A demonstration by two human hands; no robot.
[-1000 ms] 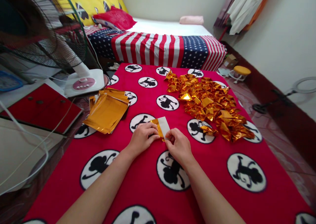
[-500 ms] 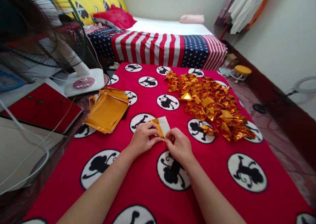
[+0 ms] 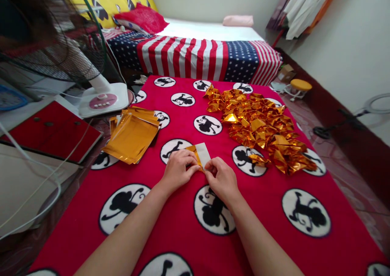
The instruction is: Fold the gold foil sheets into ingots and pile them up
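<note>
A small folded sheet of gold foil paper lies on the red cloth between my hands, part gold and part pale underside. My left hand presses its left and near side, the fingers closed on it. With thumb and forefinger my right hand pinches the near right corner. To the left rests a stack of flat gold foil sheets. Over on the right sits a heap of folded gold foil pieces, with one single piece a little nearer to my right hand.
A red cloth with monkey prints covers the table. At the left stand a fan and a red-fronted cabinet with loose cables. Beyond the table is a bed. On the right floor are a yellow stool and a ring-topped stand.
My left fingers have shifted slightly along the near edge of the foil paper, toward my right hand. My right hand keeps its pinch; the stack and the heap are unchanged.
</note>
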